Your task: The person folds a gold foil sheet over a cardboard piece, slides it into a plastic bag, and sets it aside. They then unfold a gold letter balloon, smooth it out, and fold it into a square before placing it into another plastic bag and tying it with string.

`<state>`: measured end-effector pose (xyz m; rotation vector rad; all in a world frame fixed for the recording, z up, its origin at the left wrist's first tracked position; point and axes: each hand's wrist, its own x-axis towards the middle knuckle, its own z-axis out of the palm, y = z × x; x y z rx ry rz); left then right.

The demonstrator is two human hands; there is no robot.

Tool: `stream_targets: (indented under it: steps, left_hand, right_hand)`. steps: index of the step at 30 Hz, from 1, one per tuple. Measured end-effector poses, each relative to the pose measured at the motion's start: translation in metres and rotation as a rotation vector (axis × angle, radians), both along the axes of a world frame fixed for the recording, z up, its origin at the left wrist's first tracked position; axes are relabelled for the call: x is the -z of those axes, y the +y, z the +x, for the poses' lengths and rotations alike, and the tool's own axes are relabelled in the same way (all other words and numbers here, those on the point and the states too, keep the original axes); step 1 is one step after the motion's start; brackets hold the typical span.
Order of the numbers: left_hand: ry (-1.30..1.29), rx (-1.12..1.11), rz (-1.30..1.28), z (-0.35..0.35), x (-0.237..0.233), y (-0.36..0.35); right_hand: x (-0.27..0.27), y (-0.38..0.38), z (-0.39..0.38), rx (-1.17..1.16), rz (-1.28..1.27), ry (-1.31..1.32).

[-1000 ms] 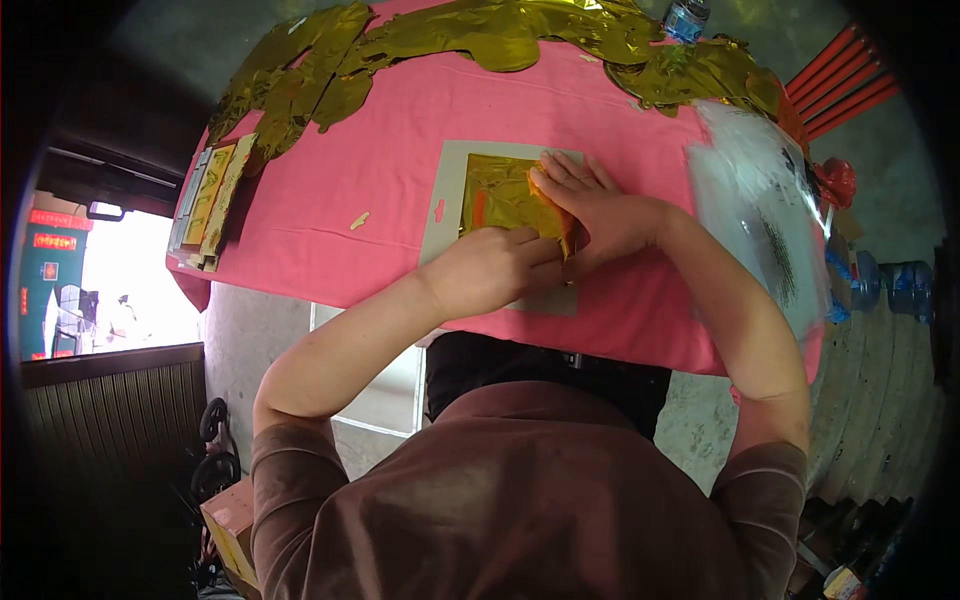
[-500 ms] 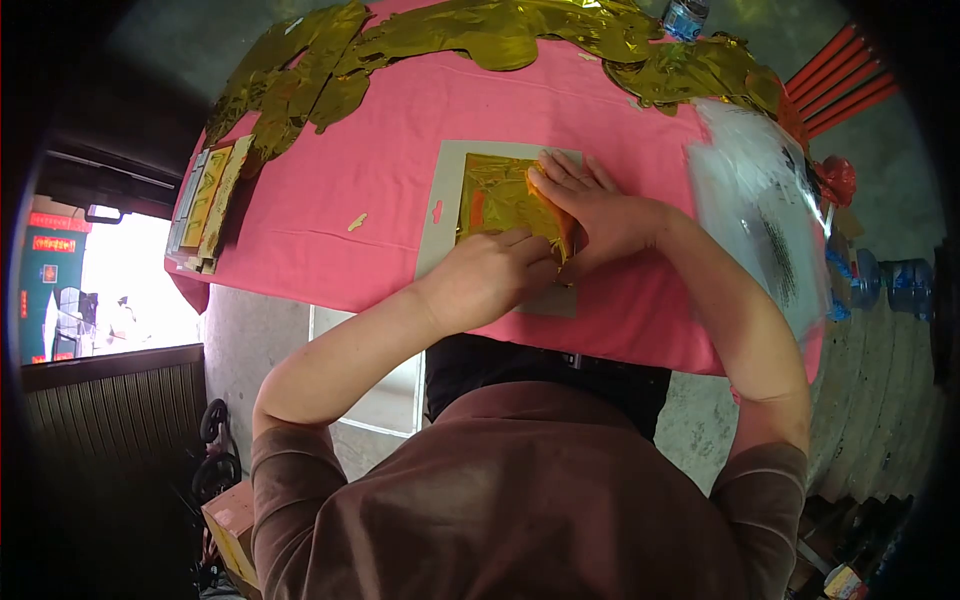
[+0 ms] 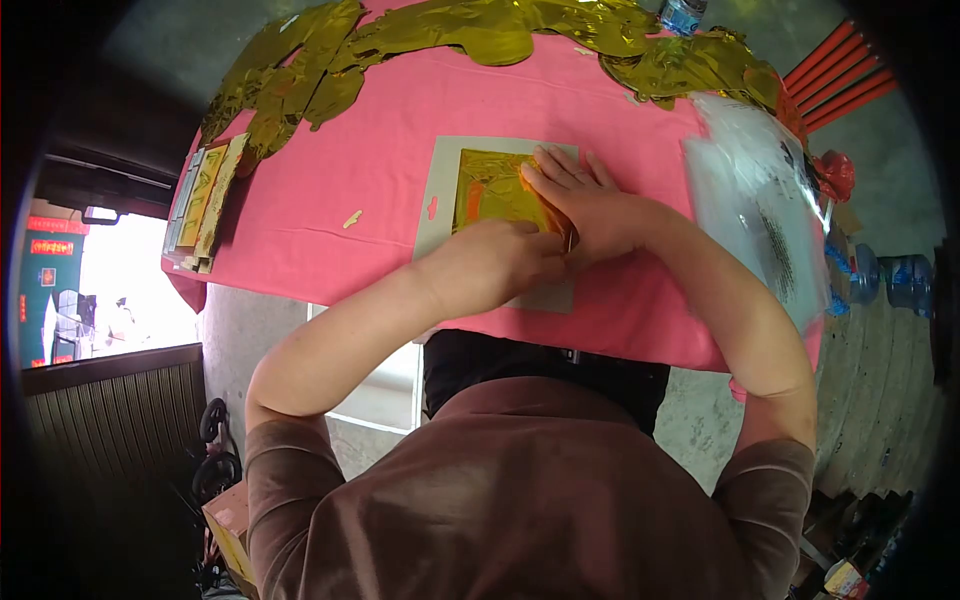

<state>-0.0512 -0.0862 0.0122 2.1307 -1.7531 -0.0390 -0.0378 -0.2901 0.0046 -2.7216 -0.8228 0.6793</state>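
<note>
The desk [image 3: 390, 120] is covered with a pink cloth [image 3: 300, 245]. A flat grey card [image 3: 435, 175] lies on the cloth near the front edge, directly ahead of the person. A folded gold foil sheet [image 3: 490, 185] is positioned on top of the card, with the card's left margin exposed. The foil surface is creased, and its right side is partly covered.

The left hand [image 3: 500, 265] is at the lower part of the foil with its fingers curled inward. The fingertips are hidden; whether they are clamped on the foil cannot be determined. The right hand [image 3: 595, 212] rests over the right side of the foil and card, palm down, fingers extended and slightly spread. The two hands are close together at the lower right of the foil; contact between them cannot be confirmed.

A small pale scrap [image 3: 352, 218] lies to the left of the card. Additional gold foil pieces [image 3: 430, 40] line the far edge. Clear plastic bags [image 3: 740, 200] occupy the right end, and a bottle [image 3: 683, 15] stands at the far right.
</note>
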Motion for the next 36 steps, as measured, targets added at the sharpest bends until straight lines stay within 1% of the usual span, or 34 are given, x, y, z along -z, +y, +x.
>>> stream_targets:
  steps: [3,7,9,10,12,16,22,24,28,30,31,33,34,36]
  left_hand:
    - [0.046,-0.032,0.035,0.005,-0.002,0.001]
    - [0.025,-0.051,0.013,0.001,-0.002,0.008]
    - [-0.097,-0.047,-0.057,-0.004,0.001,0.012]
    - [-0.096,-0.049,-0.056,-0.007,0.003,0.014]
    - [-0.213,-0.082,0.002,-0.012,0.004,0.017]
    - [-0.245,-0.093,0.006,-0.018,0.004,0.021]
    - [-0.160,-0.112,0.037,-0.014,0.004,0.037]
    - [0.055,-0.160,-0.097,-0.009,0.008,0.039]
    - [0.106,-0.236,-0.134,-0.014,0.004,0.028]
    - [0.023,-0.269,-0.192,-0.015,0.003,0.018]
    - [0.021,-0.269,-0.195,-0.015,0.004,0.016]
    - [-0.058,-0.251,-0.102,-0.015,0.006,0.011]
    - [-0.060,-0.251,-0.104,-0.015,0.006,0.009]
    - [-0.168,-0.221,-0.063,-0.017,0.006,0.006]
  right_hand:
    - [-0.002,0.002,0.000,0.015,-0.018,0.022]
    - [0.003,0.002,0.000,0.024,-0.006,0.005]
    - [0.003,0.001,0.001,0.021,-0.011,0.010]
    - [0.002,0.002,0.001,0.015,-0.019,0.016]
    - [0.001,0.002,0.001,0.019,-0.008,0.024]
    - [-0.004,0.002,0.001,0.014,-0.006,0.045]
    - [0.000,0.001,0.002,-0.001,-0.020,0.024]
    - [0.000,0.002,0.002,-0.002,-0.024,0.023]
    - [-0.003,0.002,0.003,-0.006,-0.045,0.029]
    - [-0.001,0.002,0.003,-0.007,-0.035,0.024]
    - [0.000,0.001,0.003,-0.004,-0.027,0.023]
    - [-0.002,0.001,0.003,-0.004,-0.032,0.031]
    - [-0.003,0.002,0.003,-0.006,-0.033,0.040]
    - [-0.001,0.001,0.004,-0.005,-0.015,0.030]
